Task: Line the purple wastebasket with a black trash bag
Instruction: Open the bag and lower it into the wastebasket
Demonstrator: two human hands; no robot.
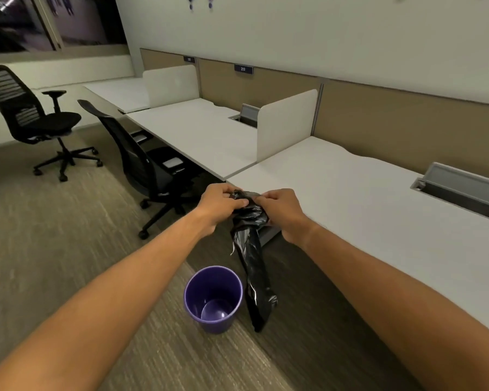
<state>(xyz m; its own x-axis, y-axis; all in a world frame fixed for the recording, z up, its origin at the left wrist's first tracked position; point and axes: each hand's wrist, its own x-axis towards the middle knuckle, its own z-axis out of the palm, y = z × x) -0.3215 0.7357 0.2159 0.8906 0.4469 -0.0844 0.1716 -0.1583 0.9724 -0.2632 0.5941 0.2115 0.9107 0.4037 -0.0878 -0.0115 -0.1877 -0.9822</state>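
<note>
Now: left hand (pixel 219 206) and right hand (pixel 280 211) pinch bunched top of black trash bag (pixel 251 266), which hangs beside purple wastebasket (pixel 213 299) (empty, on floor). Rub 2 layers apart, find mouth before lowering.

Two bare forearms reach into view from the bottom corners, with no sleeve, watch, band or glove on either one. The left hand (pixel 219 206) and right hand (pixel 284 213) wear no rings on the fingers that show, and the nails are short and unpainted as far as can be told. Both wrists are plain, the forearms look smooth, and nothing of the upper arms or clothing shows.
</note>
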